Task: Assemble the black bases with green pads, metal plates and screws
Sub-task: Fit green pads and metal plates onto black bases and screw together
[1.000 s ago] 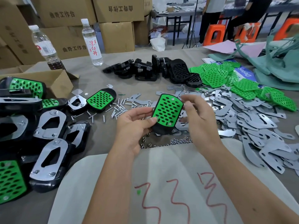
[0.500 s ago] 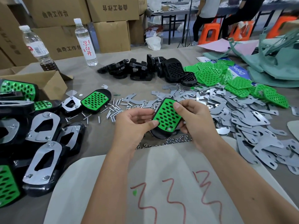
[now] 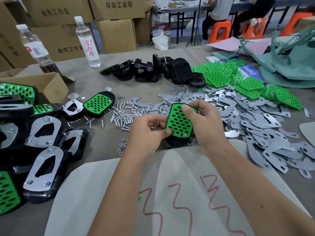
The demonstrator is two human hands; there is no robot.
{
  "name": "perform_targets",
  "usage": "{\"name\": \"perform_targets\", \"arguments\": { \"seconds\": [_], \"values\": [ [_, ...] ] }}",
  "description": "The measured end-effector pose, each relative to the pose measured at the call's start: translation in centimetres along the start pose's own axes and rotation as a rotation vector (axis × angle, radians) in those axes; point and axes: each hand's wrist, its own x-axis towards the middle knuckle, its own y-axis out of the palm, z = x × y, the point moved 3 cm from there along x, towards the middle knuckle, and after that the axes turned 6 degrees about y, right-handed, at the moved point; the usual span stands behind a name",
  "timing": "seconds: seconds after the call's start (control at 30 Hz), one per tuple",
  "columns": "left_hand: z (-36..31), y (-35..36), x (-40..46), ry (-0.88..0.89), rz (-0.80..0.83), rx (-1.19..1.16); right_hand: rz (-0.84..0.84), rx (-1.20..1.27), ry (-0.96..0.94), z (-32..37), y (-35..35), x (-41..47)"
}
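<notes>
At frame centre, a black plastic base fitted with a perforated green pad is grasped by both grips: left hand pinching its edge, right hand curled round (thumb on top), above the worktop

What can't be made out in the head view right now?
- Underside of the held base: hidden by the green pad, the left hand and the right hand.
- Left-hand fingertips: tucked behind the base.
- Finished pieces at left: cut off by the frame edge.
- Nuts: too small to count.
</notes>
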Motion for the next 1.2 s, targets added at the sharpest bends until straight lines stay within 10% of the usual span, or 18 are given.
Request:
{"name": "perform_targets", "arguments": {
  "seconds": [0.43, 0.7, 1.2],
  "values": [
    [-1.7, 0.3, -0.2, 0.702, -0.08, 0.376, 0.511, 0.279, 0.494, 0.3, -1.3, 0.2],
    [-0.1, 0.5, -0.1, -0.194, -0.164, -0.427, 0.478, 0.157, 0.229, -0.1, -0.9, 0.4],
    [-0.3, -0.6, 0.1, -0.136, -0.055, -0.335, 0.442, 0.084, 0.149, 0.1, -0.4, -0.1]
  ]
}}
